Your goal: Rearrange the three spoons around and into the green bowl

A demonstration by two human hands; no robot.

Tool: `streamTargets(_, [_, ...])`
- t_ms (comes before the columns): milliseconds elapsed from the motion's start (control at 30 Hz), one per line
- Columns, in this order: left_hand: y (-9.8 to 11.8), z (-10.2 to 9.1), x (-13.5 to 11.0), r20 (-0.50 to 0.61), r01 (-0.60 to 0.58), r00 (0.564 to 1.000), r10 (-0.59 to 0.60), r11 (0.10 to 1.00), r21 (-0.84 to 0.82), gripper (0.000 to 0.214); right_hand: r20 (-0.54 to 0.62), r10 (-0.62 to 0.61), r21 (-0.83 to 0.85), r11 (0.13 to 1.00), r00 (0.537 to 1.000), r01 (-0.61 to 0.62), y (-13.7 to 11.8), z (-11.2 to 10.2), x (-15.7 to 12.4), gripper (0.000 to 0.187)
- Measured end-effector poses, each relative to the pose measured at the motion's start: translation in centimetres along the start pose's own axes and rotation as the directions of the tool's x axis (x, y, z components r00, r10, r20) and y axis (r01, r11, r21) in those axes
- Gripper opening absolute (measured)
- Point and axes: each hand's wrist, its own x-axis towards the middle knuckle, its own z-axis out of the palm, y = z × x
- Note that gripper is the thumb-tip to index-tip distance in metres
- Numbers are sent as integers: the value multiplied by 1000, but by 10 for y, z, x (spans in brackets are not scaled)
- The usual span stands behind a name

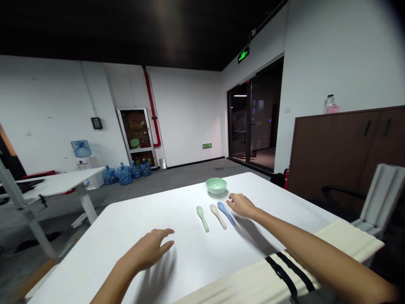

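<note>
Three spoons lie side by side on the white table (133,228): a green spoon (203,218), a beige spoon (218,215) and a blue spoon (225,213). Behind them stands a mint green bowl (216,185). My right hand (242,205) hovers just right of the blue spoon, fingers spread and pointing toward it, holding nothing. Nearer to me on the left, my left hand (148,250) rests low over the bare tabletop, its fingers loosely stretched and empty.
A cream cloth with black stripes (284,270) lies along the table's near right edge. A chair (379,198) and a brown cabinet (344,152) stand at the right. Another white desk (60,181) is at the left; water bottles (125,174) sit on the floor behind.
</note>
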Motion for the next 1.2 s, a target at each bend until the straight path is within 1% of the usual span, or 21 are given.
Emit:
streamTargets(133, [0, 1, 0, 1, -5, 1000, 5, 1000, -13, 57, -49, 70, -12, 997, 996, -71, -6, -5, -1, 42])
streamTargets(233, [0, 1, 1, -6, -15, 1000, 15, 1000, -23, 59, -45, 77, -21, 997, 996, -78, -15, -4, -4, 41])
streamTargets(300, [-1, 1, 2, -8, -15, 1000, 15, 1000, -26, 59, 3, 55, -33, 998, 998, -55, -23, 2, -7, 41])
streamTargets(367, [-2, 1, 1, -3, -10, 1000, 10, 1000, -27, 59, 84, 22, -61, 998, 996, -17, -32, 10, -10, 41])
streamTargets(433, [-2, 1, 0, 4, 3, 1000, -3, 1000, -25, 57, 161, -5, -110, 994, 987, 23, -40, 20, -13, 39])
streamTargets(467, [-3, 1, 0, 8, 13, 1000, -12, 1000, -23, 56, 181, -10, -140, 989, 984, 35, -44, 25, -14, 38])
streamTargets(600, [-3, 0, -2, -7, 15, 1000, -15, 1000, -28, 54, 222, 1, -221, 974, 975, 49, -48, 41, -16, 34])
streamTargets(667, [-1, -1, -3, -5, 27, 1000, -27, 999, -29, 54, 241, 12, -209, 977, 970, 40, -46, 46, -15, 28])
streamTargets(767, [2, -2, -4, 9, 33, 999, -33, 999, -33, 54, 245, 23, -141, 990, 969, 12, -43, 48, -13, 22])
streamTargets(867, [3, -3, -5, 15, 33, 999, -32, 999, -40, 52, 194, 2, -64, 998, 981, 11, -43, 43, -7, 26])
streamTargets(967, [2, -2, -3, 12, 27, 1000, -26, 998, -49, 51, 113, -8, -10, 1000, 994, 9, -43, 27, 7, 32])
streamTargets(1033, [2, -2, -1, 10, 24, 1000, -24, 998, -61, 51, 65, 18, -7, 1000, 998, -18, -41, 14, 24, 35])
streamTargets(1100, [3, -3, 0, 5, 31, 1000, -31, 997, -66, 50, 15, 41, -41, 998, 999, -40, -39, 1, 47, 37])
streamTargets(1200, [5, -4, 0, 7, 33, 999, -33, 997, -75, 50, -65, 81, -122, 989, 995, -88, -36, -9, 85, 37])
